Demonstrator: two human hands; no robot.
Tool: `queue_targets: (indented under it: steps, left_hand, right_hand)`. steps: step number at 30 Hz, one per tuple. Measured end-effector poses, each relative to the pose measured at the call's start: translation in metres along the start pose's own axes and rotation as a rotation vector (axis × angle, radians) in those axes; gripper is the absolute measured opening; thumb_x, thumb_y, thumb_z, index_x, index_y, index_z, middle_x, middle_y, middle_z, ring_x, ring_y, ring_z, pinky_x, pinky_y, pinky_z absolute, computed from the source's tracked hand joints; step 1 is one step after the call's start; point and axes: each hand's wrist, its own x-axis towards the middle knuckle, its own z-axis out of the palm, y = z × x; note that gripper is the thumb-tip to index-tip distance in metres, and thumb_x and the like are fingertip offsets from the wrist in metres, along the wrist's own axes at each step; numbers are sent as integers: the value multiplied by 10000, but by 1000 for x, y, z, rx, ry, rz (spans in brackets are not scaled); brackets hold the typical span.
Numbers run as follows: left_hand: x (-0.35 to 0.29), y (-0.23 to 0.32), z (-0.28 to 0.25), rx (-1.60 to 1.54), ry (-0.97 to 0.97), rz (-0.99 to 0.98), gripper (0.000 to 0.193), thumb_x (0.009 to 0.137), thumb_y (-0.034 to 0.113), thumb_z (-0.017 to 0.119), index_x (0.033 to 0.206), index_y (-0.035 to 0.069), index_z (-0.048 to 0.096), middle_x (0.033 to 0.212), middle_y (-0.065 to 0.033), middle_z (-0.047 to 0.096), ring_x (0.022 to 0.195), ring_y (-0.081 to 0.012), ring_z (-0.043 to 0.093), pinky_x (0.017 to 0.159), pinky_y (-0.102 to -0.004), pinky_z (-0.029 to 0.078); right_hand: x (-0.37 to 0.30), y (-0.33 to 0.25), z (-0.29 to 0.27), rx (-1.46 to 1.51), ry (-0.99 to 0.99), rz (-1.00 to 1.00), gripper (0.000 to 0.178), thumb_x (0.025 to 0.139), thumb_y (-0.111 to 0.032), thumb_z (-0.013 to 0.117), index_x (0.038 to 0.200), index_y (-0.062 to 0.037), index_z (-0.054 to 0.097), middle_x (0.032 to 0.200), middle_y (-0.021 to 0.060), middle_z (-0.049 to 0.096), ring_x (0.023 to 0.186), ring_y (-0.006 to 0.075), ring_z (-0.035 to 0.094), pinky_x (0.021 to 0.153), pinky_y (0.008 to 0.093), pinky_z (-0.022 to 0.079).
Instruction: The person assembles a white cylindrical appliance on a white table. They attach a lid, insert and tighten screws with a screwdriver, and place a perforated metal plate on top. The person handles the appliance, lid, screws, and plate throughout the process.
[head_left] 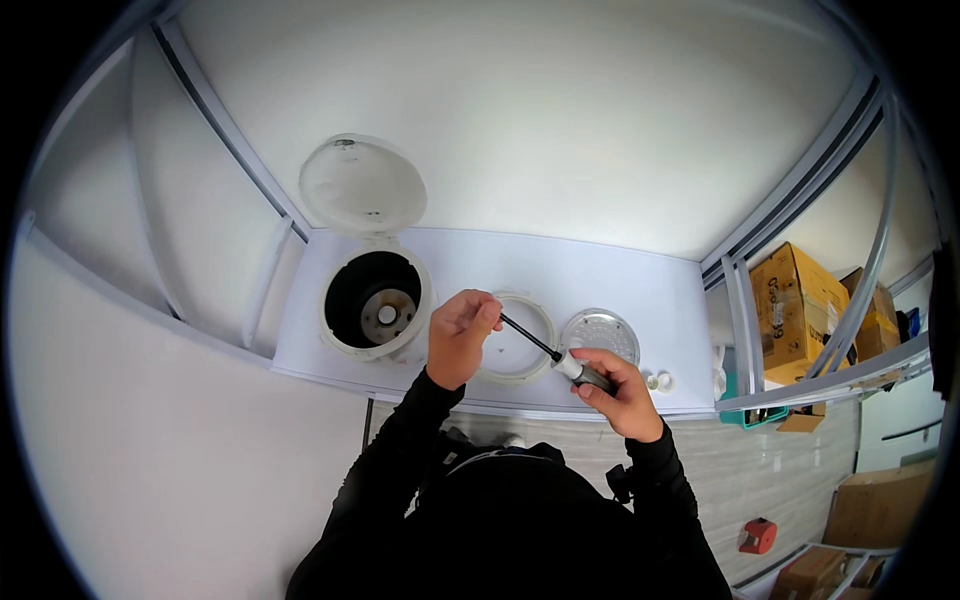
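My right hand (622,393) is closed round the grey handle of a screwdriver (530,337), held at a slant above the table's front part. At the other end of its long black shaft, the fingers of my left hand (462,335) pinch the tip; whether a small screw or bit sits there is hidden. Below the shaft lies a white plastic ring (522,375). A round metal plate (602,330) with a pattern of holes rests just beyond my right hand. To the left stands a white rice cooker (330,318), its lid (362,185) raised and its dark inside bare to the heating plate (388,314).
Small white round parts (660,381) lie near the front right of the white table (480,248). Metal frame posts (742,320) stand at the right, with cardboard boxes (795,305) and a teal bin (732,385) beyond. A red object (758,536) is on the floor.
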Motion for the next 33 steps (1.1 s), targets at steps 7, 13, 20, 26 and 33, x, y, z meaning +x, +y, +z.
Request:
queue_targets:
  steps: [7,13,20,26,33]
  left_hand:
    - [15,21,-35,-82,-36,-40,364,1010,148,634,1336,5,558,1059,-47,644,832,-130,623,747,-265,499]
    - [32,44,-87,-96,-352,-200,478,1034,181,621,1449,-9,481,1161,-54,645,939,-133,625,830,-303,514]
    - [64,83,-154,-240,-479,-328,474,1047,192,612,1459,-4,485,1157,-35,649,1011,-111,630,838,-282,519]
    - [82,94,-184,-380,-460,-402,409,1057,179,603,1413,-8,531,1109,-39,672,917,-99,651,774,-263,535]
    - [95,84,-199,-428,-537,-379,406,1078,191,562,1438,9,516,1142,-67,677,970,-138,688,810,-288,576]
  right_hand:
    - [26,-27,60,-194,118,-227,509,868,42,666,1360,-41,568,996,59,620,825,137,569,744,282,464]
    - [82,-55,145,-586,424,-494,462,848,1,706,1297,-12,597,1114,212,677,939,383,694,797,390,562]
    - [147,-73,243,-793,683,-592,410,825,-5,738,1225,1,651,1145,206,675,905,375,724,734,390,596]
    - [175,-82,292,-861,848,-611,415,808,-2,759,1210,-2,658,1212,216,645,910,384,725,736,397,600]
    - [190,-90,313,-946,917,-602,441,798,19,765,1221,13,639,1201,218,645,937,383,718,753,396,599]
